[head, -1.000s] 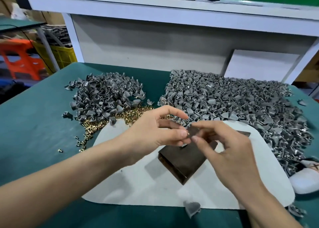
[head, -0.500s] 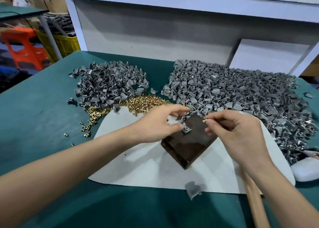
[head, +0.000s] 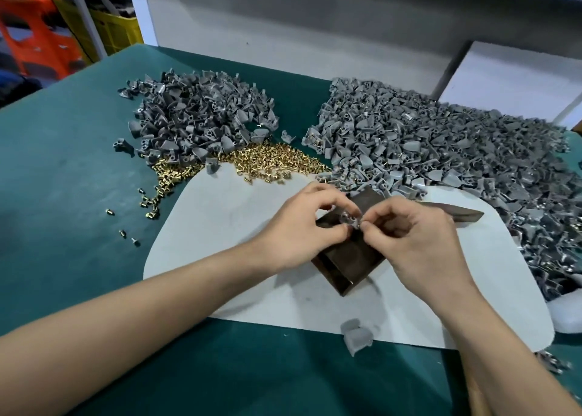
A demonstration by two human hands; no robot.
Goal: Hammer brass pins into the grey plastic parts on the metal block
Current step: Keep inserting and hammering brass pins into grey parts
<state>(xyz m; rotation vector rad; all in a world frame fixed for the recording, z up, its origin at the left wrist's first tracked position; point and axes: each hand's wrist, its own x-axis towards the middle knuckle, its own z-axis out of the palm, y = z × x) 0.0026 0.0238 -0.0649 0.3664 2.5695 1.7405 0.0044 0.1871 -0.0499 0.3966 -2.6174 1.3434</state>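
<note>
A grey plastic part (head: 349,218) sits at the far corner of the metal block (head: 346,259). The left hand (head: 299,226) pinches it from nine o'clock and the right hand (head: 415,236) from three (perhaps with a pin; too blurred to tell). Brass pins (head: 271,160) are heaped at eleven o'clock, along the edge of the white mat (head: 220,226).

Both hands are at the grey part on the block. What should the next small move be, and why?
Probably finish seating the pin, too small to see here, then free the right hand for the hammer. The left hand steadies the grey part on the metal block, right fingertips pinch at it, and the hammer lies unheld.
</note>
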